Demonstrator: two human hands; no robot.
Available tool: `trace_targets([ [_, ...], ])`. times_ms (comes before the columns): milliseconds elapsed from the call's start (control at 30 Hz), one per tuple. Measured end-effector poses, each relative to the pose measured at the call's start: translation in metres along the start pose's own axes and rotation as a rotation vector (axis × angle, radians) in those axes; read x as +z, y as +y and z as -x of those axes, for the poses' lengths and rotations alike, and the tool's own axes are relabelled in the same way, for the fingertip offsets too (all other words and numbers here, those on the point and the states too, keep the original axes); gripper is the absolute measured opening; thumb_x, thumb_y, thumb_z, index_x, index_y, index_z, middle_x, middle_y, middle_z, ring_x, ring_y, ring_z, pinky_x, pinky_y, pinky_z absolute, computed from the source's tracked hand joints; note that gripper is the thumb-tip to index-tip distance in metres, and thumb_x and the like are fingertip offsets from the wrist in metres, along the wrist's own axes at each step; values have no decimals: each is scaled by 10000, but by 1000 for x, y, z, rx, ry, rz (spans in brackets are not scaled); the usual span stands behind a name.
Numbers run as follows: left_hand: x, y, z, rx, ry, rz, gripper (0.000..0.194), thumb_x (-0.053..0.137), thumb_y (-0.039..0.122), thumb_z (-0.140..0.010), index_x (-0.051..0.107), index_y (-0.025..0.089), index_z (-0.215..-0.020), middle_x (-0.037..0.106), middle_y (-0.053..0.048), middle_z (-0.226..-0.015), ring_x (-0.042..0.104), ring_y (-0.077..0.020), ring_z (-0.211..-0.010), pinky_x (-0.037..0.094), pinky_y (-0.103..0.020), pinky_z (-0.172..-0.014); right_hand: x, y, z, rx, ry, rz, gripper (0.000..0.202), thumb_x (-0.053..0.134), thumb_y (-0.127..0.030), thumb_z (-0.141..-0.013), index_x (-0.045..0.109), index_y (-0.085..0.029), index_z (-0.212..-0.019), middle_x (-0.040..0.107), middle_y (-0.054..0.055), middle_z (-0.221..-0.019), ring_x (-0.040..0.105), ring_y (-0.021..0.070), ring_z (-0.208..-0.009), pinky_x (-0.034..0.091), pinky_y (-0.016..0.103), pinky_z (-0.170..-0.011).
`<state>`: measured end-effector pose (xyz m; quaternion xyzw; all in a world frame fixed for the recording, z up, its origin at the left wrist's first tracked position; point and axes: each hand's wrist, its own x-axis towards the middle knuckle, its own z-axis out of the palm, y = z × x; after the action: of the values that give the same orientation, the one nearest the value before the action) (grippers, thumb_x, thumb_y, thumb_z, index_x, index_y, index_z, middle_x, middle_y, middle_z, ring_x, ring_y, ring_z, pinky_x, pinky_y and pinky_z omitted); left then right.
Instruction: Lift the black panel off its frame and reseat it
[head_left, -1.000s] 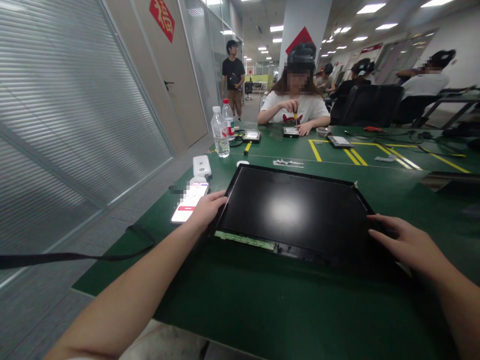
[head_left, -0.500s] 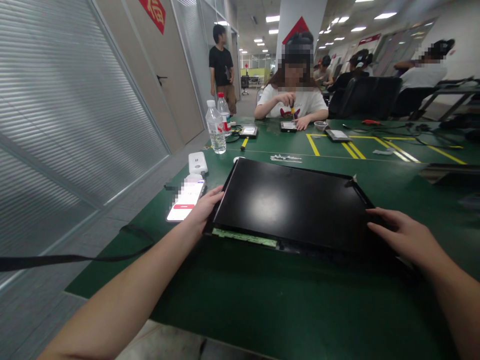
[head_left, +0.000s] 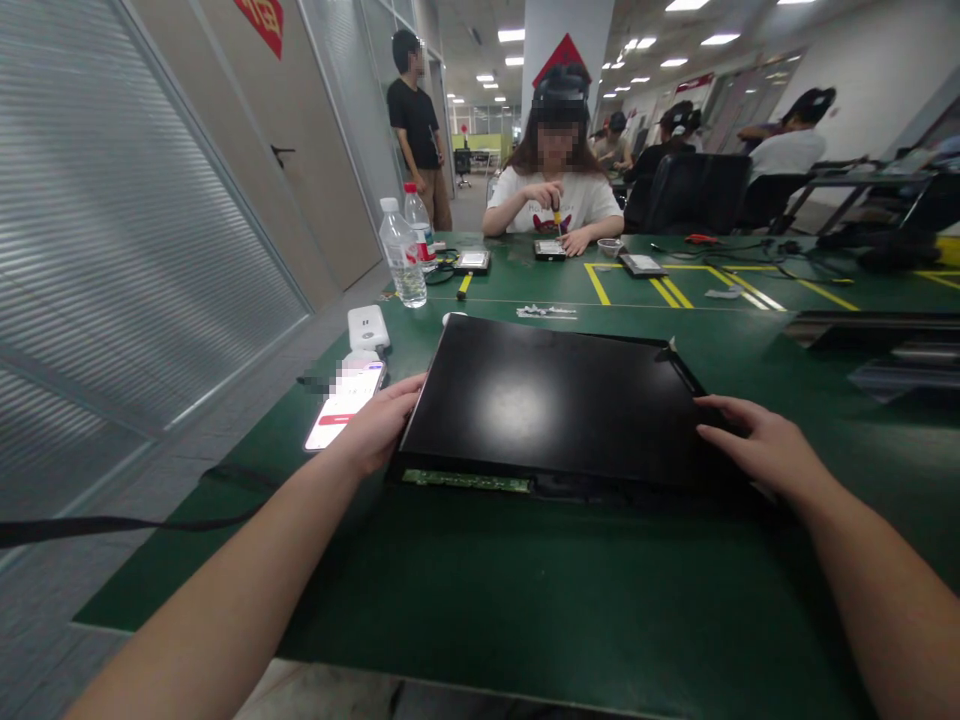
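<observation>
A black flat display panel (head_left: 555,400) lies over the green table (head_left: 465,590), with a green circuit strip (head_left: 465,481) along its near left edge. My left hand (head_left: 382,420) grips the panel's left edge, its fingers partly hidden beside it. At the right edge, my right hand (head_left: 757,440) holds the panel between thumb and fingers. A black frame edge shows around the panel's right side, with a small pale tab at the far right corner.
Left of the panel lie a lit phone (head_left: 345,405) and a white power bank (head_left: 367,330). Two bottles (head_left: 405,262) stand behind. Across the table, a person works on a drive (head_left: 550,250) with a screwdriver. Dark flat parts (head_left: 870,330) lie at the right.
The view has turned slightly to the right, so most things appear further left. Both hands keep their hold on the panel's edges.
</observation>
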<state>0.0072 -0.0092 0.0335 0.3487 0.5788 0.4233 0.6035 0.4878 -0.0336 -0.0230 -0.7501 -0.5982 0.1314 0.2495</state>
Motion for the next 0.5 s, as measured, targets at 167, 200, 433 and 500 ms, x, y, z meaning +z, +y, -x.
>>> trace_targets([
  [167,2,-2,-3,-36,40,33,334,660,302,-981,828,142,-1221,872,-108,-934,841,-299,-860,663,-358,-673,3,6,-1,-47,-1,8,574,628,-596,-808,784,-314,-1283,779,113,-1392,729,447,-1282,562,679,-1116],
  [200,2,-4,-4,-43,52,-2,333,664,366,-988,831,147,-1176,870,-113,-934,840,-311,-882,675,-383,-722,4,6,-1,-54,-2,18,574,623,-601,-814,783,-315,-1285,773,113,-1406,725,448,-1293,559,681,-1123],
  [433,-9,-21,-10,239,101,-564,527,856,513,-796,778,183,-1200,854,-122,-1185,794,-372,-1103,631,-447,-928,6,9,-2,-110,2,62,550,628,-575,-829,780,-302,-1282,713,121,-1519,656,449,-1415,506,664,-1209],
  [500,-10,-23,-11,281,98,-674,558,811,568,-815,770,177,-1210,834,-142,-1251,777,-389,-1150,616,-471,-968,8,10,-3,-124,10,63,544,629,-571,-836,785,-296,-1278,707,130,-1522,647,450,-1425,500,666,-1213],
])
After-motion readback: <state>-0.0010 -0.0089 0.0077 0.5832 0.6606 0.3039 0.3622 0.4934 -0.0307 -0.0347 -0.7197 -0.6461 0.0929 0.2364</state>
